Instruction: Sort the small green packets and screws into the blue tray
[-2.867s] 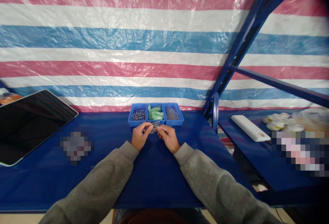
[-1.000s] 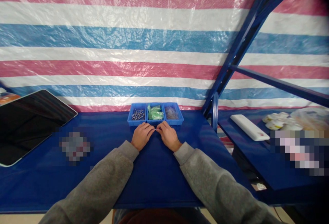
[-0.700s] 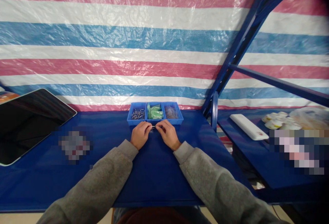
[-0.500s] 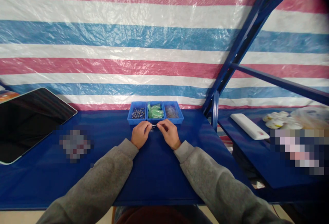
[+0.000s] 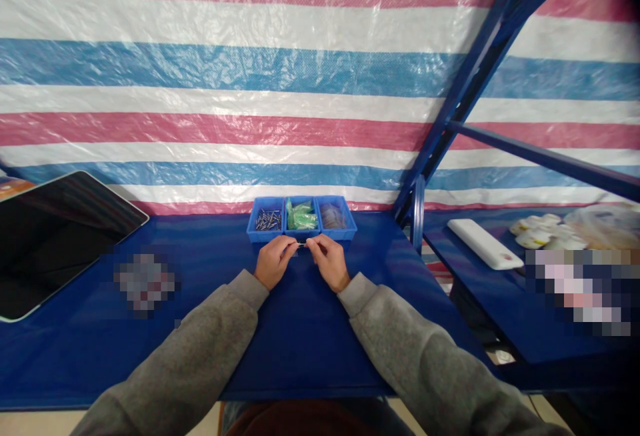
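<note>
In the head view my left hand [image 5: 274, 261] and my right hand [image 5: 329, 262] face each other just in front of a blue three-part bin [image 5: 302, 237]. Both are closed in a fingertip pinch. Between them a thin, silvery metal piece [image 5: 301, 245] shows, its ends hidden by the fingers; its exact kind is too small to make out. The bin's left compartment holds many small metal pins or screws [image 5: 269, 220]. Green plastic pieces or packets [image 5: 301, 215] fill the middle one, and clear plastic items [image 5: 333, 217] lie in the right one.
A dark-screened tablet or monitor [image 5: 60, 236] lies at the left of the blue table [image 5: 300, 349]. Nearby is a blurred-out item [image 5: 146, 284]. Across a gap on the right, another surface bears a white oblong device [image 5: 484, 244] and white rolls [image 5: 537, 231]. A blue metal frame [image 5: 450, 129] rises there.
The fingertips of my two hands have come slightly closer together, and less of the thin metal piece shows between them. The bin and its contents stay in place.
</note>
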Demonstrator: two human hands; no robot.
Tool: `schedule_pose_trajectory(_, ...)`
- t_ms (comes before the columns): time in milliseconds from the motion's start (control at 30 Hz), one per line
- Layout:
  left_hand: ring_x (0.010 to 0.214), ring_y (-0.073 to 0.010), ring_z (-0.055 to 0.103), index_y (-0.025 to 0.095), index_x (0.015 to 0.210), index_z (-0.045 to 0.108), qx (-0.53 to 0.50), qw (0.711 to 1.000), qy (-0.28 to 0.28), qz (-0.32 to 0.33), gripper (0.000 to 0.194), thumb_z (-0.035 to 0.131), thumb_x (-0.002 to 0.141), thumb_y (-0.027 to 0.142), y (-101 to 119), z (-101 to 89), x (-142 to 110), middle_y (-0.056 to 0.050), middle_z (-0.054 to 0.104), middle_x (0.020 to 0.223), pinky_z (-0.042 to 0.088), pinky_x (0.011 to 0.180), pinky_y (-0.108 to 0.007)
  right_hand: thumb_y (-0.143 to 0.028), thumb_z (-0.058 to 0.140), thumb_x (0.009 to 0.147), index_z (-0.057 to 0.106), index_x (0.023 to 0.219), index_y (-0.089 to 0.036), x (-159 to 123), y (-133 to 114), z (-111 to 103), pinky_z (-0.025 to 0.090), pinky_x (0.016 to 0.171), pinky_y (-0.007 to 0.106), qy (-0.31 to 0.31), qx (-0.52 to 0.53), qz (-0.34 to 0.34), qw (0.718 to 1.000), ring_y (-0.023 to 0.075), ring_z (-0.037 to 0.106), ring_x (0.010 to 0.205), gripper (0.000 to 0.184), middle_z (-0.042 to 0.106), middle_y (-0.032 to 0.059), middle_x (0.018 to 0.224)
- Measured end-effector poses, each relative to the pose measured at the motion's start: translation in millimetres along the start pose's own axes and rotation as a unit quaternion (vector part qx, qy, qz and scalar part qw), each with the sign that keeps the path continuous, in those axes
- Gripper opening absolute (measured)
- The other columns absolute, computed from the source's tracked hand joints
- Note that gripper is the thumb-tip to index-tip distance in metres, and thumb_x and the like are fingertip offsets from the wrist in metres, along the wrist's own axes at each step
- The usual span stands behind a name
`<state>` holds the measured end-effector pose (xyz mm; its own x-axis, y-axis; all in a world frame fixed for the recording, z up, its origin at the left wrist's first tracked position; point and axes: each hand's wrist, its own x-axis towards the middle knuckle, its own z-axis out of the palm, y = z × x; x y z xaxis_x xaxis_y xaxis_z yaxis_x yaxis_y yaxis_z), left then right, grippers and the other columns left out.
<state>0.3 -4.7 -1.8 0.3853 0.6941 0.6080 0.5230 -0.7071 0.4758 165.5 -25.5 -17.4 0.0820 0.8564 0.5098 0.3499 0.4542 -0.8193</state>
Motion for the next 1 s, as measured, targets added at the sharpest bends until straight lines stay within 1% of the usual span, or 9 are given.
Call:
schedule_pose_trajectory(133, 0.071, -0.0136, 0.057, 0.017, 0.078, 0.059, 0.008, 1.000, -0.007, -0.012, 0.027, 0.040, 0.093, 0.030, 1.0, -2.1, 0.7, -0.003, 0.061, 0.075, 0.044, 0.069, -0.025, -0.042, 0.052, 0.086, 0.064, 0.083, -0.018, -1.3, -2.0, 0.6, 0.043, 0.058, 0.024, -0.002, 0.014, -0.001, 1.000, 0.0135, 0.054, 0.063, 0.027, 0.061, 0.0024, 0.073)
schedule_pose_trajectory(233, 0.067, -0.0127, 0.055, 0.018, 0.070, 0.057, 0.014, 1.000, -0.015, -0.020, 0.033, 0.037, 0.094, 0.031, 1.5, -3.6, 0.9, -0.002, 0.058, 0.068, 0.043, 0.067, -0.024, -0.042, 0.053, 0.086, 0.065, 0.082, -0.018, -2.1, -3.6, 0.1, 0.043, 0.058, 0.024, -0.012, 0.006, -0.014, 1.000, 0.0128, 0.052, 0.061, 0.026, 0.060, 0.0021, 0.073)
schedule_pose_trajectory(333, 0.066, -0.0122, 0.054, 0.017, 0.068, 0.056, 0.015, 0.999, -0.028, -0.022, 0.036, 0.036, 0.094, 0.031, 1.7, -4.2, 1.0, -0.001, 0.057, 0.067, 0.043, 0.067, -0.024, -0.041, 0.052, 0.087, 0.064, 0.080, -0.018, -1.9, -3.5, -0.5, 0.042, 0.058, 0.024, -0.005, -0.008, -0.019, 1.000, 0.0125, 0.051, 0.059, 0.027, 0.058, 0.0014, 0.070)
schedule_pose_trajectory(433, 0.070, -0.0127, 0.057, 0.017, 0.076, 0.059, 0.002, 0.999, -0.031, -0.019, 0.030, 0.040, 0.093, 0.032, 1.2, -3.2, 1.0, -0.002, 0.061, 0.073, 0.045, 0.069, -0.024, -0.041, 0.049, 0.088, 0.064, 0.076, -0.018, -1.4, -2.5, -1.0, 0.041, 0.058, 0.024, 0.004, -0.021, -0.020, 1.000, 0.0127, 0.051, 0.060, 0.029, 0.057, 0.0010, 0.067)
schedule_pose_trajectory(567, 0.079, -0.0138, 0.060, 0.017, 0.092, 0.061, -0.024, 1.000, -0.006, -0.009, 0.021, 0.047, 0.091, 0.033, -0.9, -0.2, 0.4, -0.004, 0.066, 0.086, 0.047, 0.074, -0.024, -0.041, 0.047, 0.090, 0.062, 0.070, -0.018, -1.1, -2.8, -1.7, 0.040, 0.057, 0.023, -0.001, -0.027, -0.018, 0.999, 0.0125, 0.053, 0.060, 0.034, 0.057, 0.0003, 0.062)
schedule_pose_trajectory(733, 0.077, -0.0137, 0.061, 0.018, 0.089, 0.062, -0.017, 1.000, 0.005, -0.003, 0.022, 0.046, 0.091, 0.032, -2.7, 0.9, -0.4, -0.004, 0.066, 0.084, 0.047, 0.073, -0.024, -0.043, 0.044, 0.091, 0.061, 0.063, -0.018, -1.0, -3.9, -1.8, 0.039, 0.055, 0.022, -0.022, -0.028, -0.013, 0.999, 0.0117, 0.051, 0.055, 0.041, 0.056, -0.0004, 0.057)
schedule_pose_trajectory(800, 0.073, -0.0134, 0.060, 0.017, 0.085, 0.062, -0.007, 1.000, 0.004, -0.013, 0.024, 0.044, 0.092, 0.033, -2.2, -0.1, -0.3, -0.004, 0.066, 0.080, 0.046, 0.070, -0.024, -0.043, 0.046, 0.090, 0.062, 0.065, -0.018, -1.1, -4.0, -1.4, 0.039, 0.054, 0.023, -0.029, -0.021, -0.013, 0.999, 0.0115, 0.051, 0.054, 0.039, 0.057, -0.0002, 0.058)
schedule_pose_trajectory(933, 0.065, -0.0119, 0.057, 0.018, 0.072, 0.059, 0.006, 1.000, -0.011, -0.028, 0.031, 0.041, 0.093, 0.032, 0.2, -2.5, 0.4, -0.001, 0.061, 0.067, 0.043, 0.064, -0.023, -0.041, 0.053, 0.085, 0.066, 0.081, -0.018, -1.7, -5.1, -0.6, 0.041, 0.055, 0.024, -0.027, 0.003, -0.021, 0.999, 0.0115, 0.051, 0.055, 0.027, 0.061, 0.0010, 0.069)
schedule_pose_trajectory(1000, 0.061, -0.0111, 0.055, 0.018, 0.067, 0.057, 0.010, 0.999, -0.014, -0.031, 0.034, 0.040, 0.093, 0.032, 1.0, -3.2, 0.5, 0.000, 0.058, 0.062, 0.042, 0.062, -0.022, -0.040, 0.054, 0.085, 0.066, 0.083, -0.019, -2.0, -5.9, -0.7, 0.042, 0.056, 0.024, -0.031, 0.007, -0.029, 0.999, 0.0116, 0.051, 0.056, 0.025, 0.060, 0.0013, 0.070)
